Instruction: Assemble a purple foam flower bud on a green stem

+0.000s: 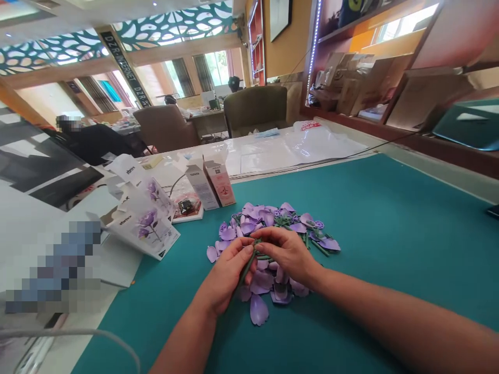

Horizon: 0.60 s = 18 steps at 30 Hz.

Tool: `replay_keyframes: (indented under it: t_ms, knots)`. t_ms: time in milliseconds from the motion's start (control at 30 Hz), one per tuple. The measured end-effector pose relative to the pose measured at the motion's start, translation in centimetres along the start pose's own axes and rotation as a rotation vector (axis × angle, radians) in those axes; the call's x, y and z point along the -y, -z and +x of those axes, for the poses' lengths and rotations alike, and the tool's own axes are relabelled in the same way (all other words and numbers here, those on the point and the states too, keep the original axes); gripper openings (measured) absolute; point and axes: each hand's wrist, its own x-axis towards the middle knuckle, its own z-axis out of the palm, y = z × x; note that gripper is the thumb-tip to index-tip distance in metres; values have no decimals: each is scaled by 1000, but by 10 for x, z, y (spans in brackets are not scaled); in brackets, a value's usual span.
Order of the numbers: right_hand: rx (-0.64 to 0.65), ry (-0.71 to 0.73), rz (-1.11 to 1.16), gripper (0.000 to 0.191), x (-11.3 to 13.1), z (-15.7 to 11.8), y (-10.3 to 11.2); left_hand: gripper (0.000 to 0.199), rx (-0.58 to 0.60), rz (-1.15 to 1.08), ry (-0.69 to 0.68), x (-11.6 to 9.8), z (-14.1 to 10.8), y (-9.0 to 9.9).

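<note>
Much teal mat (393,234) spreads right of right hand (286,254).

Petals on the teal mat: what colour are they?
The petals are pale lilac-purple, seen best in the head view.

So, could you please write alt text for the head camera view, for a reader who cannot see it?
The left hand and right hand hold a green stem over a heap of loose purple petals on a teal tabletop. Two upright boxes and a leaflet showing a purple flower lie beyond and beside the heap.
</note>
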Motion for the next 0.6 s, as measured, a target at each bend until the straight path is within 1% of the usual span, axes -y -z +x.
replay_keyframes:
  t_ms: [133, 233, 300, 367, 500, 567, 600]
  knots:
    - [-24, 123, -203, 25, 1, -3, -1, 35, -19, 82, 1, -2, 3, 5]
    - [22, 178, -259, 29, 6, -4, -2, 40, -16, 131, -7, -3, 2, 9]
    - [70, 165, -228, 29, 10, -5, -2, 43, -24, 170, -29, -4, 0, 10]
    - [89, 139, -186, 27, 12, -5, -2, 46, -35, 215, -62, -5, -3, 9]
    - [44, 72, -33, 14, 8, -6, -4, 51, -40, 300, -122, -5, -6, 7]
    - [21, 34, 49, 8, 5, -6, -5, 50, -74, 359, -151, -5, -7, 6]
    - [20, 19, 72, 10, 4, -6, -6, 48, -104, 401, -168, -5, -8, 5]
